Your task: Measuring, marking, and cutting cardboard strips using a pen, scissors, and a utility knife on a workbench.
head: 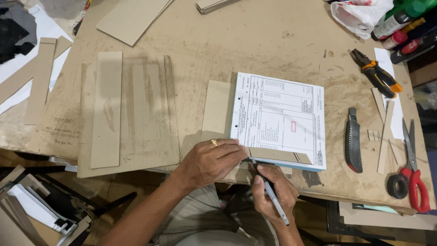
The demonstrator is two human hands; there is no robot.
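Cardboard strip (277, 155) lies across the lower edge of the printed pad (278, 119) at the counter's (255, 41) near rim. My left hand (210, 161) presses flat on its left end, fingers together. My right hand (273, 191), at 5 o'clock from it, has fingers clamped on a pen (271, 193), tip touching the strip. A utility knife (353, 146) rests at 3 o'clock.

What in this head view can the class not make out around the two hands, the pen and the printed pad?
- Pen tip: hidden between the left hand and right hand.
- Cardboard strip on the pad: its left end lies under the left fingers.
- Print on the pad: too small to read.
- Bottles: cut off by the top right edge.
- Scissors: the handles reach past the table edge.
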